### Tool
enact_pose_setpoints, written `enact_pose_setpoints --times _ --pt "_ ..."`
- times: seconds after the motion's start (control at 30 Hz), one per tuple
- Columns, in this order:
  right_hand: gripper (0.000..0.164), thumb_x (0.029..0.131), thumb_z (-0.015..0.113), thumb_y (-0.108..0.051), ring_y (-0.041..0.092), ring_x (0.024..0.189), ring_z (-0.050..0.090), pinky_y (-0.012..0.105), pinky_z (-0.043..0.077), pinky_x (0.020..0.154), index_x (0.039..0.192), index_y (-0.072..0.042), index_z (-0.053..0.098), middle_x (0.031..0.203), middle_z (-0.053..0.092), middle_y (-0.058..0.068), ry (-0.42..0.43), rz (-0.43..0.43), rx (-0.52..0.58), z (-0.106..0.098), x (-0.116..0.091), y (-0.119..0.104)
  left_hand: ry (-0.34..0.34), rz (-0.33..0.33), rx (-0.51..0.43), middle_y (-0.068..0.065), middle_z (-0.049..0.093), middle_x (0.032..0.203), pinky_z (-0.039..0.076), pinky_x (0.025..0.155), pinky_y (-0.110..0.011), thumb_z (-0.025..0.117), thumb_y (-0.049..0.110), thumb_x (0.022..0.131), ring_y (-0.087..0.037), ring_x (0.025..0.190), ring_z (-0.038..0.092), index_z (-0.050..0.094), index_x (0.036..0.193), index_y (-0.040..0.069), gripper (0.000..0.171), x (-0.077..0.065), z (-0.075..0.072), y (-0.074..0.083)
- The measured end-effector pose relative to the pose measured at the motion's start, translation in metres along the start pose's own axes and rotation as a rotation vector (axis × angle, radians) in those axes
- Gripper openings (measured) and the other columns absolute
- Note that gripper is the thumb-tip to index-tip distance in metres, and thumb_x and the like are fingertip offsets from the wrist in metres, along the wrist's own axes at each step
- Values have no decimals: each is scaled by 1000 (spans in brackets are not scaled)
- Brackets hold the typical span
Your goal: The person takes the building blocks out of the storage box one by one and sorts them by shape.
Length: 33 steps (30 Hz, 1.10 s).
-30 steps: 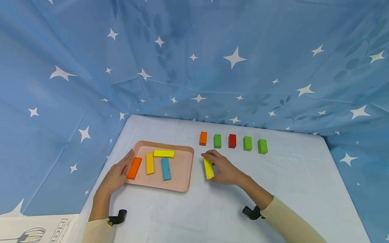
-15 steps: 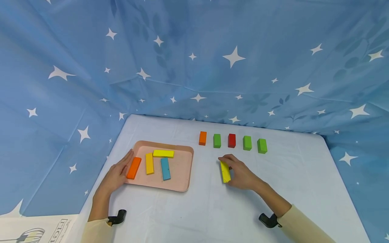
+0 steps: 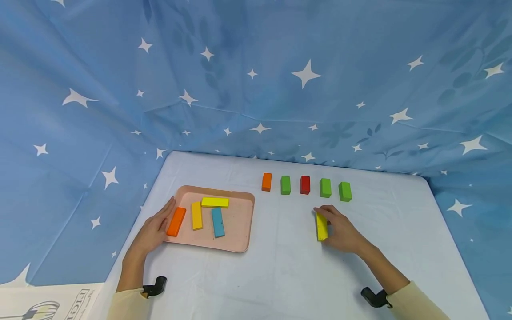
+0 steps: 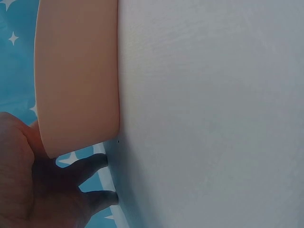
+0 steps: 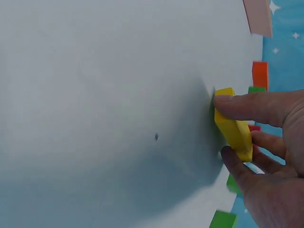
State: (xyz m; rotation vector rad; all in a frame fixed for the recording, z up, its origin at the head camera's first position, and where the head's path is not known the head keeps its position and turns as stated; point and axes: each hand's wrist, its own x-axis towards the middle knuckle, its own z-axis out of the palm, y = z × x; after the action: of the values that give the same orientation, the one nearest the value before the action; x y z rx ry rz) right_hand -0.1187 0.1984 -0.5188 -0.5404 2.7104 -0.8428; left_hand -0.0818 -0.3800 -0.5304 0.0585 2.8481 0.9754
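My right hand (image 3: 342,231) grips a yellow block (image 3: 322,227) between thumb and fingers, right of the tray and in front of the row of blocks. In the right wrist view the same yellow block (image 5: 232,128) is held close to the white table, its shadow beside it. My left hand (image 3: 152,229) rests against the left side of the pink tray (image 3: 240,246). In the left wrist view its fingers lie by the tray's corner. Inside the tray lie an orange block (image 3: 176,222), a deep yellow block (image 3: 197,216), a bright yellow block (image 3: 215,202) and a blue block (image 3: 218,222).
Along the back of the table (image 3: 280,280) stands a row: an orange block (image 3: 266,182), a green block (image 3: 286,185), a red block (image 3: 305,185) and two more green blocks (image 3: 326,188). A blue star-patterned cloth (image 3: 240,89) hangs behind. A printed sheet (image 3: 48,302) lies at lower left.
My right hand has carried the yellow block to the right, from next to the tray to below the right end of the row. My left hand stays against the tray.
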Motion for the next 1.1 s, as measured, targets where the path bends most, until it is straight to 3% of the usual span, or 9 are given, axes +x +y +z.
enact_pose_setpoints --times 0.4,0.83,1.1 --pt "91 69 86 3 40 114 63 55 61 96 151 1 48 148 45 24 35 90 -8 -23 -15 32 2 2 -11 -5 21 174 25 123 -68 45 12 111 -43 158 24 22 167 21 62 0 1 0" --pt "91 71 88 -1 45 124 57 64 53 103 151 3 47 149 46 27 31 67 -72 -30 -17 45 -3 -5 -4 -4 21 174 25 123 -67 46 13 111 -42 158 24 21 167 22 62 0 1 0" --pt "92 71 89 -3 48 130 53 67 49 107 152 2 47 150 46 28 24 75 -56 -30 -17 50 4 -2 -1 -3 22 174 26 123 -66 46 15 111 -41 159 24 22 167 22 60 0 1 -1"
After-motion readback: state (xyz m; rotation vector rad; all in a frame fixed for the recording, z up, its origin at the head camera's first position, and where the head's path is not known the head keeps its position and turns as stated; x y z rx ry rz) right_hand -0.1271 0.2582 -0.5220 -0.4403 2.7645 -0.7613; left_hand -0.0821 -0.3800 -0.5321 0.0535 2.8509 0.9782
